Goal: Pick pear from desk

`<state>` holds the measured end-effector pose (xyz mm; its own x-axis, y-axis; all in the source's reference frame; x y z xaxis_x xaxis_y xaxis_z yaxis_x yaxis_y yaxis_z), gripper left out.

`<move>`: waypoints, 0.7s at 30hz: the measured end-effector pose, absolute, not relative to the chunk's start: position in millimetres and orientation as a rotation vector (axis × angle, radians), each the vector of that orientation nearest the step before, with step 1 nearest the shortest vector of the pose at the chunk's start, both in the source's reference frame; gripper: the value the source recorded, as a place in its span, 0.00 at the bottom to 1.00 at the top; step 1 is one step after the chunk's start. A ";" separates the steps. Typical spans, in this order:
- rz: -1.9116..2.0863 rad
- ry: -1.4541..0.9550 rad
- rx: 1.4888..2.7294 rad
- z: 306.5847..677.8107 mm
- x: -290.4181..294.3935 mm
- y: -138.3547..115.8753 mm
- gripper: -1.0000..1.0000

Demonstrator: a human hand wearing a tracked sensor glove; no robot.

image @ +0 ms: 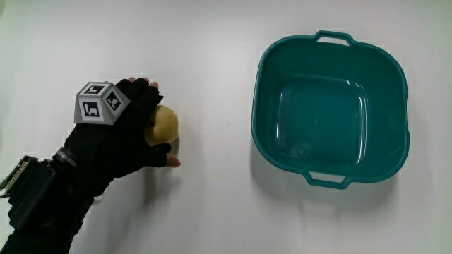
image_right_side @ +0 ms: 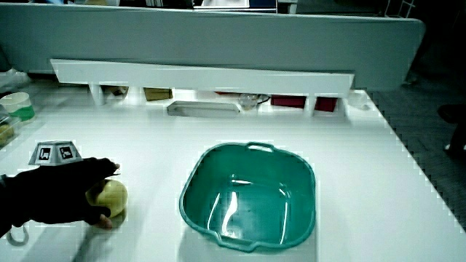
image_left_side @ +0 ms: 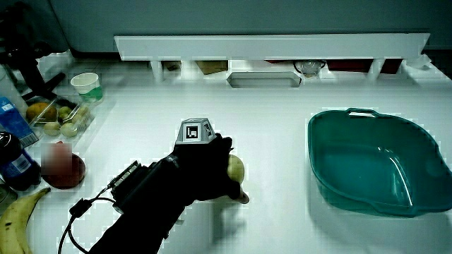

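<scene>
A yellow-green pear (image: 163,125) rests on the white table, some way from a teal basin (image: 282,63). The gloved hand (image: 138,124) wraps around the pear, with fingers curled over it and the thumb under its near side. In both side views the pear (image_left_side: 236,168) (image_right_side: 113,196) shows past the black fingers, still close to the tabletop. The patterned cube (image: 98,103) sits on the back of the hand. The part of the pear under the palm is hidden.
The teal basin (image_left_side: 332,176) (image_right_side: 196,211) holds nothing. In a side view a banana (image_left_side: 15,220), a red fruit (image_left_side: 65,169), bottles (image_left_side: 14,159), a cup (image_left_side: 87,85) and a tray of small fruit (image_left_side: 60,120) stand at the table's edge beside the forearm. A low partition (image_right_side: 204,76) borders the table.
</scene>
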<state>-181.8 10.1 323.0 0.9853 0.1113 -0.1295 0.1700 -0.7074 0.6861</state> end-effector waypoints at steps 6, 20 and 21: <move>-0.099 0.187 2.357 325.4 -177.4 -10.7 0.50; -0.179 0.140 2.261 381.9 -176.6 -42.0 0.50; -0.181 0.151 2.272 386.5 -176.8 -43.6 0.50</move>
